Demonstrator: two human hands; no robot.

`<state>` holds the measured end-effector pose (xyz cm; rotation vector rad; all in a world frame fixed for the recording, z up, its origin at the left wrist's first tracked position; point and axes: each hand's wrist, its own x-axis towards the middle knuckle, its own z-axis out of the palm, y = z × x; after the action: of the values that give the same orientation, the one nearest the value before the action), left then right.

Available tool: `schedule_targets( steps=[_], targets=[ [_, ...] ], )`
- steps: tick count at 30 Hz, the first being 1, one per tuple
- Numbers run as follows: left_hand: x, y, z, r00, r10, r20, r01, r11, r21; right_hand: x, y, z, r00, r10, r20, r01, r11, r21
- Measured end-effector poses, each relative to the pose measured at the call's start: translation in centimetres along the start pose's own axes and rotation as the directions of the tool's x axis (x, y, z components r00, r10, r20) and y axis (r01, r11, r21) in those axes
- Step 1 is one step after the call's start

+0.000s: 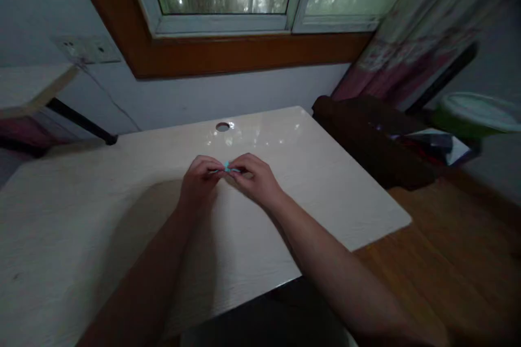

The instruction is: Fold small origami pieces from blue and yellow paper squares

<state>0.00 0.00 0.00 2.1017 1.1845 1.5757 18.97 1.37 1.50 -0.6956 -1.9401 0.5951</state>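
Observation:
Between my two hands is a small turquoise piece (227, 167), thin and partly covered by fingers, so its kind does not show. My left hand (200, 178) pinches its left side with thumb and forefinger. On the opposite side, my right hand (255, 176) grips it with the fingertips. The hands nearly touch each other, over the middle of the pale desk (134, 238).
A round cable hole (222, 127) pierces the desk near its back edge. At the left a shelf (36, 84) stands on dark legs. A brown covered piece of furniture (366, 135) and a green-and-white tub (472, 111) are at the right.

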Motion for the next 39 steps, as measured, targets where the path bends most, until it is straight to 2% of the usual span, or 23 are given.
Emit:
schedule_targets(
  steps=[10,21,29,39],
  targets=[
    [0.0,1.0,-0.2,0.995,-0.091,0.034,0.09,0.996,0.023,-0.1,0.1,-0.2,0.999,0.034,-0.005,-0.034,0.999,0.023],
    [-0.1,1.1,-0.1,0.994,-0.098,0.051,0.096,0.995,0.037,-0.1,-0.1,-0.4,1.0,-0.01,0.007,0.01,1.0,-0.027],
    [0.0,1.5,-0.2,0.991,-0.116,0.068,0.119,0.993,-0.028,-0.1,-0.1,-0.5,0.999,-0.038,0.009,0.038,0.997,-0.066],
    [-0.5,0.9,0.5,0.972,-0.233,0.016,0.228,0.932,-0.281,0.0,-0.5,0.1,0.992,0.12,-0.041,-0.119,0.992,0.028]
  ],
)
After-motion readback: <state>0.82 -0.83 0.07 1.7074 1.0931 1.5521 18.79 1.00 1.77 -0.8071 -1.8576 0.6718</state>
